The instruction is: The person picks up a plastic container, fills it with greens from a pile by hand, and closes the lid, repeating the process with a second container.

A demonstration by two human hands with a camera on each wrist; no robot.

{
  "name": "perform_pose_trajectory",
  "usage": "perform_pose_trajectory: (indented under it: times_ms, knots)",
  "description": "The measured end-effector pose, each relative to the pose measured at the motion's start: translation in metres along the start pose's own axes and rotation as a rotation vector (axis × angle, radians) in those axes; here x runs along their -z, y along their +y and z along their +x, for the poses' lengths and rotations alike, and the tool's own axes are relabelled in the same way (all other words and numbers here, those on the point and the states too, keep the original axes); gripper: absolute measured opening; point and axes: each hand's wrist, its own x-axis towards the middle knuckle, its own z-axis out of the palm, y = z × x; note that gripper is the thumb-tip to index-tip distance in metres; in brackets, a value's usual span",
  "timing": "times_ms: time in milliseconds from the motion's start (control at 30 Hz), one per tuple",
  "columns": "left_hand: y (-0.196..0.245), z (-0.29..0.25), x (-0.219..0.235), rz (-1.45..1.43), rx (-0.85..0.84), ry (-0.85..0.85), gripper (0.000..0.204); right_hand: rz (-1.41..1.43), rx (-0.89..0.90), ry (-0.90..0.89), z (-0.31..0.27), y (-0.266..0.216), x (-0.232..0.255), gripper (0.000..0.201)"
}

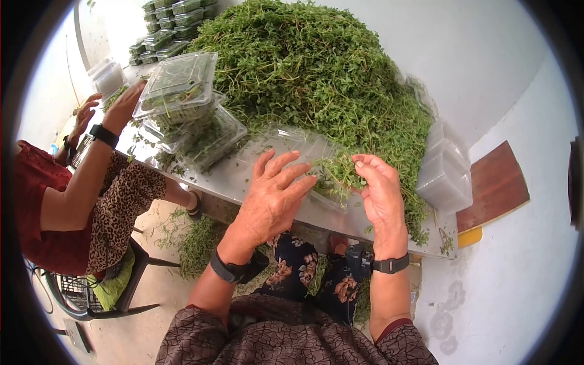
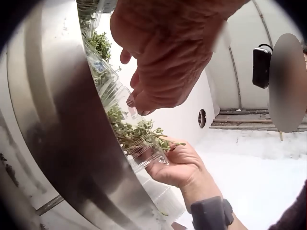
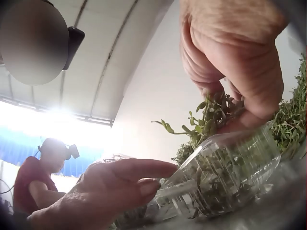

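An open clear plastic container (image 3: 230,177) holding green sprigs lies between the two hands at the table's near edge. My right hand (image 1: 383,191) pinches a small bunch of leafy sprigs (image 1: 345,172) over it; the right wrist view shows these sprigs (image 3: 211,117) under the curled fingers (image 3: 249,112). To the left, my left hand (image 1: 271,198) is held palm down with its fingers spread. Its thumb and a finger are by the container's side in the right wrist view, where contact is hard to tell. The left wrist view shows sprigs (image 2: 139,136) above the clear plastic.
A large heap of greens (image 1: 304,67) covers the back of the metal table (image 1: 228,185). Filled boxes (image 1: 179,85) are stacked at the left, with more behind. Nested clear containers (image 1: 446,173) stand right, near a brown board (image 1: 496,185). Another person (image 1: 67,213) sits left.
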Motion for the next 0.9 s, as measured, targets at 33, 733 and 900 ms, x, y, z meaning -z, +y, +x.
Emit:
perform_pose_trajectory:
  times_ms: [33, 733, 900]
  knots:
    - [-0.002, -0.001, -0.003, -0.001, 0.000, -0.002, 0.044, 0.001, -0.001, 0.001, 0.001, 0.001, 0.002, 0.017]
    - [-0.007, -0.011, -0.029, -0.156, -0.047, 0.115, 0.039, -0.356, 0.319, -0.050, -0.009, -0.002, 0.007, 0.035]
    - [-0.007, -0.012, -0.029, -0.162, -0.012, 0.146, 0.039, -0.843, 0.618, -0.005, -0.008, 0.003, 0.008, 0.030]
